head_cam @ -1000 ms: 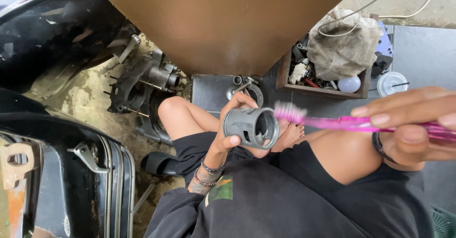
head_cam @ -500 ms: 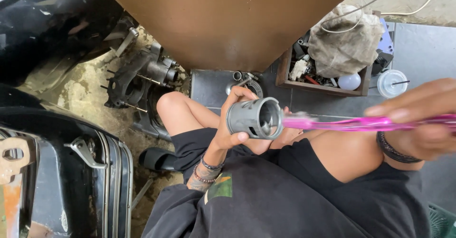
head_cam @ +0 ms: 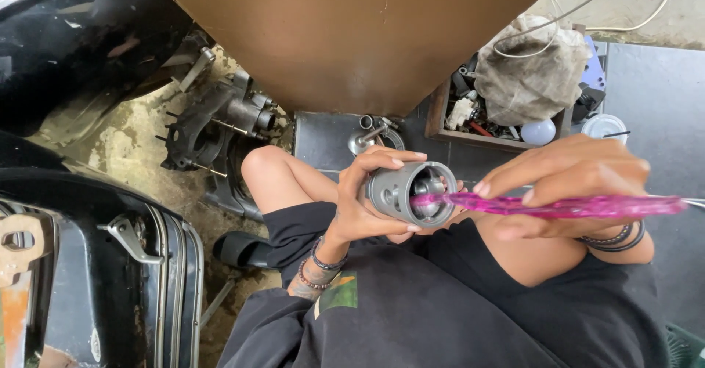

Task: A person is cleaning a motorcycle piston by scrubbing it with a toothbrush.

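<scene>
Head view: the left hand (head_cam: 371, 206) is wrapped closed around a grey metal cylinder (head_cam: 407, 192), fingers over its top and thumb beneath, with the open end turned toward the right. The part sits in the middle of the scene, above the person's lap and just in front of the bare knee (head_cam: 268, 170). The right hand (head_cam: 565, 184) is pinched shut on a pink toothbrush (head_cam: 565, 206), fingers along the upper side of the handle. The handle runs level from the far right toward the cylinder, and its head end lies inside the cylinder's mouth, hidden among the inner parts.

Half a second ago the brush tip was only at the rim of the opening; now it reaches inside. The right hand has come leftward, closer to the cylinder. A second ago the bristles stood outside, just right of the part.

To the left stand a black engine casing (head_cam: 209, 129) and dark vehicle bodywork (head_cam: 88, 265); far right, a wooden box of parts (head_cam: 507, 103).
</scene>
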